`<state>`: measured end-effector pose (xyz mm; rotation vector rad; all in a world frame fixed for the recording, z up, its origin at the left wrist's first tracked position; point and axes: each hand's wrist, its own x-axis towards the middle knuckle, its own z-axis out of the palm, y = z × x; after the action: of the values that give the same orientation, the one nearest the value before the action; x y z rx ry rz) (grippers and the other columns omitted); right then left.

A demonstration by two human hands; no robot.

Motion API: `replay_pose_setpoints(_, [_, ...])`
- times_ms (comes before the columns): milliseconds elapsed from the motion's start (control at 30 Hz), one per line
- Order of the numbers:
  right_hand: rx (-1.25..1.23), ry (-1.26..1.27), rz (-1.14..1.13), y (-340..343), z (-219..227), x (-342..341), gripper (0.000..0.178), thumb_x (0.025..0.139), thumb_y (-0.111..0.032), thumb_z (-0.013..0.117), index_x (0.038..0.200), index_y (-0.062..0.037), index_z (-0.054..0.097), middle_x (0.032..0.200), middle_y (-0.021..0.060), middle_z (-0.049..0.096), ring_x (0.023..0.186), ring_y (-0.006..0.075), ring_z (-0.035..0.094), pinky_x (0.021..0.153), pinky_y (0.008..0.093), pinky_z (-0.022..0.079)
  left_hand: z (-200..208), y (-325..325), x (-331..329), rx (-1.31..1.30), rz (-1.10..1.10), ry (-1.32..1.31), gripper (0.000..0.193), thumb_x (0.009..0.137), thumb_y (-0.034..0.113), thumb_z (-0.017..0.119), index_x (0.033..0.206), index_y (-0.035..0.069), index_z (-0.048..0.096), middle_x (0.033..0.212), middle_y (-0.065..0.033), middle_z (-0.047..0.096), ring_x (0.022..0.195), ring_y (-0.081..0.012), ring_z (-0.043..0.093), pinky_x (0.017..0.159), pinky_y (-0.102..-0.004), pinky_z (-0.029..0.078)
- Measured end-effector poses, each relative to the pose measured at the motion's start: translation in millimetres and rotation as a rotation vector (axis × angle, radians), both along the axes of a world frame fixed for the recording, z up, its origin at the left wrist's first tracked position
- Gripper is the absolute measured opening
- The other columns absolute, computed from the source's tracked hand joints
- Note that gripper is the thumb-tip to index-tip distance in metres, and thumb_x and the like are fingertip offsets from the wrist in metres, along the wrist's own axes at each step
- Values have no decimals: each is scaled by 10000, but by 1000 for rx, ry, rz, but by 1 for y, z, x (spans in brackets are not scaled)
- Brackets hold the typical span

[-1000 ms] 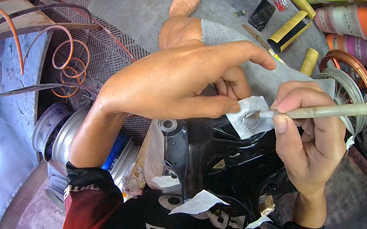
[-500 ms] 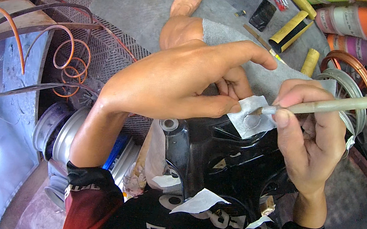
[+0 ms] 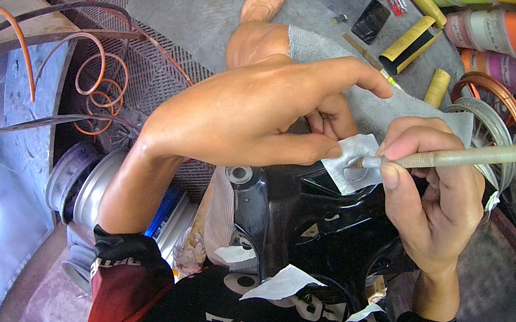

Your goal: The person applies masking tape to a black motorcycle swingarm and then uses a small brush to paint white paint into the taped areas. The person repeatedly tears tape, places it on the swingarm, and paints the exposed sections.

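My right hand (image 3: 434, 199) pinches a craft knife (image 3: 480, 156) with a pale handle between thumb and fingers. Its blade tip meets a square of white masking tape (image 3: 342, 176), at a round outline on it. From the left, my left hand (image 3: 247, 107) reaches over. The thumb presses beside the tape's left edge, the index finger is stretched out, and the other fingers curl by the tape's far side. Below lies a glossy black part (image 3: 283, 214) with holes and ribs, on my lap. The left hand steadies it; the part's far end is hidden.
Loose white tape scraps (image 3: 283, 283) hang at my shirt. Wheel rims (image 3: 98, 188) stand at the left, with coiled orange hoses (image 3: 104, 75) above them. At the far right are tape rolls, stacked tins (image 3: 502, 31), a black phone (image 3: 370, 21) and copper-coloured rings (image 3: 501, 93).
The knife has shifted slightly left and its handle has dipped, with the tip now lower on the round outline. My left hand has barely moved.
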<state>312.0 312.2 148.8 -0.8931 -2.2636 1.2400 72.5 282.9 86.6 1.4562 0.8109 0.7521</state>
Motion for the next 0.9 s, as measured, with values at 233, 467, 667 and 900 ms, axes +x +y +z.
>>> replay_pose_setpoints(233, [-72, -35, -89, -2, 3, -1, 168, 954, 35, 636, 1104, 69, 571, 1043, 148, 618, 824, 112, 575, 716, 214, 485, 0, 1, 1, -1, -5, -10, 628, 916, -17, 664, 1491, 18, 414, 993, -111, 747, 946, -169, 721, 832, -302, 557])
replay_pose_setpoints(467, [-40, 122, -243, -7, -5, -5, 153, 935, 33, 665, 1072, 60, 602, 988, 114, 628, 760, 126, 624, 681, 248, 546, 2, 1, 0, 59, -1, 110, 432, 936, 29, 683, 1345, -5, 549, 971, -99, 760, 907, -153, 724, 824, -300, 550])
replay_pose_setpoints(667, [-16, 129, -307, -12, 5, -7, 136, 954, 19, 652, 1067, 48, 584, 946, 131, 608, 799, 188, 674, 662, 305, 595, 36, 7, 0, 74, 65, 361, 169, 928, 134, 730, 1040, 9, 707, 848, -96, 754, 793, -161, 725, 727, -311, 553])
replay_pose_setpoints(900, [135, 207, -323, -11, 15, 1, 146, 935, 33, 644, 1064, 35, 576, 973, 140, 610, 797, 247, 652, 723, 350, 540, 57, 9, 7, 99, -32, 521, 188, 917, 185, 751, 971, 10, 709, 806, -107, 748, 712, -178, 714, 658, -328, 544])
